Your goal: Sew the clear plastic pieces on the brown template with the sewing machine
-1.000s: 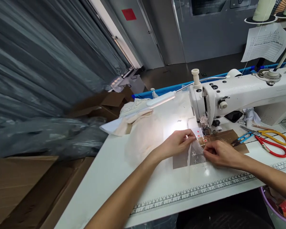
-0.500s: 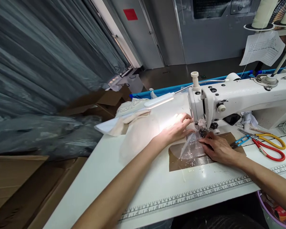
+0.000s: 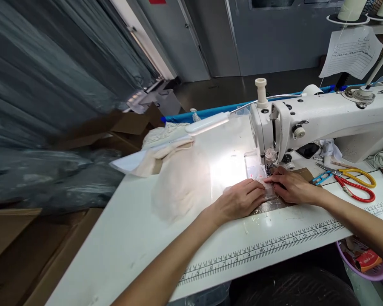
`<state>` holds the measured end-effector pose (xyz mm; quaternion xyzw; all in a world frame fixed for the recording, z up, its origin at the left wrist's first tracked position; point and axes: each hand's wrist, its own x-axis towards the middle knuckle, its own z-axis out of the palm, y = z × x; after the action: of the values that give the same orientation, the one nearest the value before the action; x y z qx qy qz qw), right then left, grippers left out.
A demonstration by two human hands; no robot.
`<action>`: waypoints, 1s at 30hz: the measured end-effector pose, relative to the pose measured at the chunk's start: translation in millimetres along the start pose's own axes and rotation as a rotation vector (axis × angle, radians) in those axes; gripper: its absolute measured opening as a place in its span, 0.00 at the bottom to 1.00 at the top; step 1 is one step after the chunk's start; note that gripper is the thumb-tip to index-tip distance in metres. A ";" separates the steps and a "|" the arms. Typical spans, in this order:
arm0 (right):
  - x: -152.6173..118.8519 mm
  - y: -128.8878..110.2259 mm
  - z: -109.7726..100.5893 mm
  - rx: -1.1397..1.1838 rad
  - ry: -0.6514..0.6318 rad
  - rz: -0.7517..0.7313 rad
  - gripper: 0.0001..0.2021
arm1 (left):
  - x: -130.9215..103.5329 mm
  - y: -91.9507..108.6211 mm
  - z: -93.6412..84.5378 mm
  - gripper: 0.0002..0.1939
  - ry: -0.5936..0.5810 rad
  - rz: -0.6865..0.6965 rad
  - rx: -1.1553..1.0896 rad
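Note:
A white sewing machine (image 3: pixel 325 114) stands at the right of the white table. A piece of thin, sheer whitish fabric (image 3: pixel 268 191) lies in front of its presser foot (image 3: pixel 268 169). My left hand (image 3: pixel 242 199) rests flat on the near left of this fabric, fingers side by side, covering part of it. Close to the presser foot, my right hand (image 3: pixel 290 187) has thumb and fingertips closed on the fabric's right side. Pale, thin fabric pieces (image 3: pixel 178 182) lie on the table to the left of my hands.
Red-and-yellow-handled scissors (image 3: pixel 354 180) and blue thread snips (image 3: pixel 321 177) lie right of my right hand. A lit lamp (image 3: pixel 207 123) reaches over the table. A printed ruler (image 3: pixel 261 250) follows the front edge. Cardboard boxes (image 3: pixel 67 255) stand left; a purple basket (image 3: pixel 367 274) is below right.
My left hand has come from beside the needle area toward me, down onto the sheer fabric. The fabric lies flatter. My right hand stays near the presser foot. The view has tilted down.

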<state>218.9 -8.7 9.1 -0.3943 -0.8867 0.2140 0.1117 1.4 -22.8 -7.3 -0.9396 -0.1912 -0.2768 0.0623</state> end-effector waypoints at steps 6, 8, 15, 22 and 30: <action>1.5 -1.9 -19.3 -0.012 -0.062 0.025 0.21 | 1.5 4.7 -3.5 0.06 0.048 -0.065 -0.017; 0.3 0.4 -20.8 -0.083 -0.068 0.022 0.20 | 3.1 6.2 -4.9 0.05 0.078 -0.077 0.006; -3.0 7.6 -0.4 -0.244 -0.022 -0.083 0.21 | 8.0 20.7 -0.8 0.07 0.078 -0.092 -0.064; -8.0 18.6 0.8 -0.035 0.081 -0.039 0.20 | 0.6 16.8 2.7 0.05 0.037 -0.053 0.036; -11.0 29.2 5.8 -0.037 0.114 -0.150 0.19 | -0.9 8.4 3.2 0.04 0.051 -0.080 -0.051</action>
<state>243.1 -1.1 -10.0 -0.3401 -0.9098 0.1661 0.1703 5.5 -30.1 -10.5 -0.9253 -0.2196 -0.3077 0.0320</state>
